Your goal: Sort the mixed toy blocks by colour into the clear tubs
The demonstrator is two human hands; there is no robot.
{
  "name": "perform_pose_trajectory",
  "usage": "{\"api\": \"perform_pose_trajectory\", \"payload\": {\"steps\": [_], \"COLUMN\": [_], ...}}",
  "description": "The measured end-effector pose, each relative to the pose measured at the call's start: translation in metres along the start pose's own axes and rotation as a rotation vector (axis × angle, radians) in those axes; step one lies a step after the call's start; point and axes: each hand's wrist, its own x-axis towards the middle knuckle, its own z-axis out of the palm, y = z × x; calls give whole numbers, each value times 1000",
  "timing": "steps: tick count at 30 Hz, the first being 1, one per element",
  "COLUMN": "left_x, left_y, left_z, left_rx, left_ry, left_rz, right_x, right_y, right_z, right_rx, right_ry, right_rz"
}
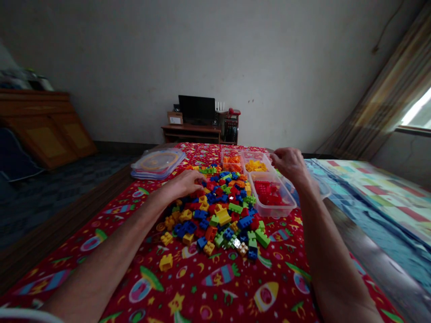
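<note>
A heap of plastic building bricks (218, 211) in red, blue, yellow, green and orange lies on a red rocket-print bedsheet (188, 287), its long axis running away from the wearer toward three clear plastic tubs. The left hand (183, 185) rests on the heap's far left edge, fingers curled downward; any pinch cannot be confirmed. The right hand (286, 163) is just beside the red-brick tub (279, 211), fingers loosely curled; its grip cannot be determined. The yellow-brick tub (252, 153) and orange-brick tub (229, 151) stand beyond. A clear round-centred lid (157, 163) lies left. The cardboard box (175, 117) on the far desk bears a label too small to read.
</note>
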Motion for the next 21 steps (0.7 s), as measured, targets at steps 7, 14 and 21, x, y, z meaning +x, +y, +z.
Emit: {"api": "perform_pose_trajectory", "payload": {"steps": [7, 14, 21], "left_x": [-1, 4, -6], "left_y": [-4, -5, 30], "left_z": [0, 2, -4], "left_rx": [63, -315, -768], "left_ry": [-23, 97, 72], "left_rz": [-12, -55, -67], "right_x": [-6, -24, -37], "right_y": [-32, -71, -94], "right_z": [16, 32, 44], "right_rx": [-19, 44, 303], "right_ry": [-81, -267, -321], "right_rz": [-184, -327, -475]}}
